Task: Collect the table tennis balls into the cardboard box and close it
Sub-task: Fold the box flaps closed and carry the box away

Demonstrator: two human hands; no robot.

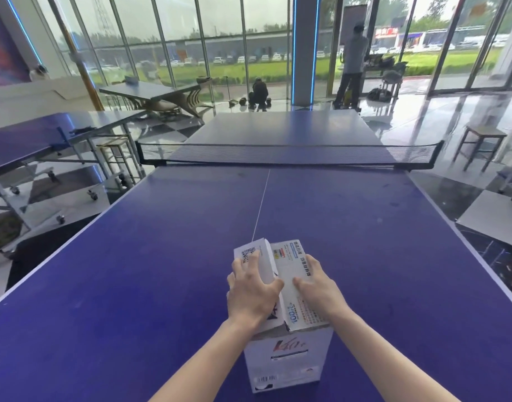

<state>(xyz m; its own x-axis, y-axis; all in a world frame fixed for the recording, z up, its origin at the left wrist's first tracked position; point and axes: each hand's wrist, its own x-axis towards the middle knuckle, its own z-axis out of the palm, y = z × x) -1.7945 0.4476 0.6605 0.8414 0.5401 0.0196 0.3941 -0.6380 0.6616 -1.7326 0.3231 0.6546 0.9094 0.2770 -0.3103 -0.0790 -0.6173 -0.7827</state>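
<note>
A white printed cardboard box (286, 364) stands on the blue table tennis table (150, 271), near its front edge. Both top flaps are folded down over the opening. My left hand (251, 294) lies spread on the left flap, fingers pressing it flat. On the right flap rests my right hand (318, 288), fingers extended along it. The inside of the box is hidden. No table tennis balls show anywhere on the table.
The net (289, 153) spans the middle of the table. Another blue table (31, 140) on wheels stands to the left. A wooden stool (480, 146) is at the right. Two people are far off by the glass wall.
</note>
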